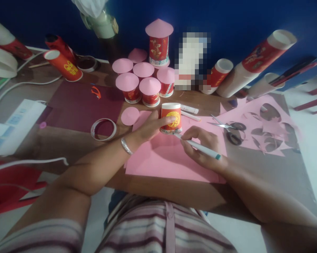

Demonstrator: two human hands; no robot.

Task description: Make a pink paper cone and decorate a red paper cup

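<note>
My left hand (152, 125) is closed around a small red paper cup (171, 109) with a yellow round emblem, held upright above stacked pink paper sheets (153, 161). A white marker (204, 149) with a green end is gripped in my right hand (200, 144), its tip at the cup's lower rim. Along that rim runs a drawn, patterned band. Behind the cup lie a marker cap or second white marker (189, 109) and another pale pen (191, 116). A pink paper disc (130, 116) rests left of my left hand.
Several red cups with pink cone roofs (127, 82) cluster at the back, one larger tower (159, 45) among them. Scissors (228, 127) and cut pink paper scraps (256, 123) lie right. A tape roll (103, 129) sits left; paper tubes (256, 63) stand along the wall.
</note>
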